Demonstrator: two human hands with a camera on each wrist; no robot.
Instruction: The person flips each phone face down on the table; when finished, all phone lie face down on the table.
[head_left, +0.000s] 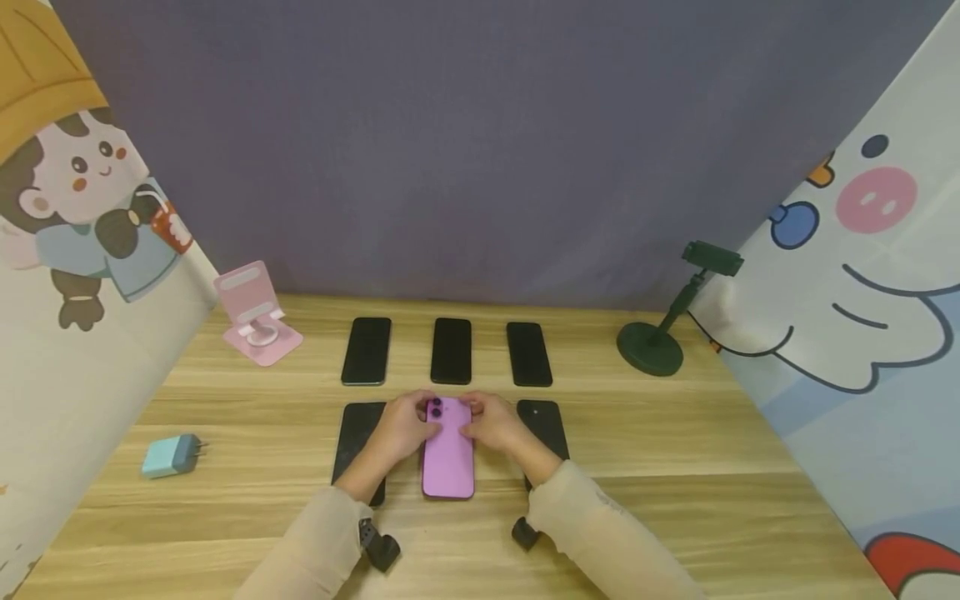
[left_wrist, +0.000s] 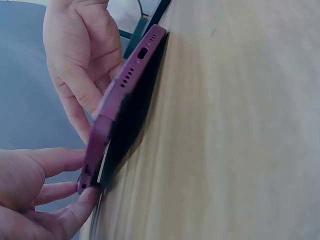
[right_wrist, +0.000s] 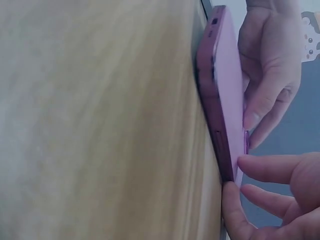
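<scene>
A pinkish-purple phone (head_left: pixel 448 462) lies back side up at the front middle of the table, its two camera lenses at the upper left. My left hand (head_left: pixel 401 427) pinches its upper left edge between thumb and fingers. On the opposite side my right hand (head_left: pixel 495 423) grips the upper right edge in the same way. In the left wrist view the phone's port end (left_wrist: pixel 142 52) stands slightly raised over a dark underside. A black phone (head_left: pixel 358 429) lies partly under my left forearm, and another black phone (head_left: pixel 543 425) is partly covered by my right one.
Behind my hands three black phones lie in a row: left (head_left: pixel 367 351), middle (head_left: pixel 452 351) and right (head_left: pixel 529 354). A pink stand (head_left: pixel 258 312) is at the back left, a dark green stand (head_left: pixel 652 346) at the back right. A light-blue charger plug (head_left: pixel 171 457) lies at the left.
</scene>
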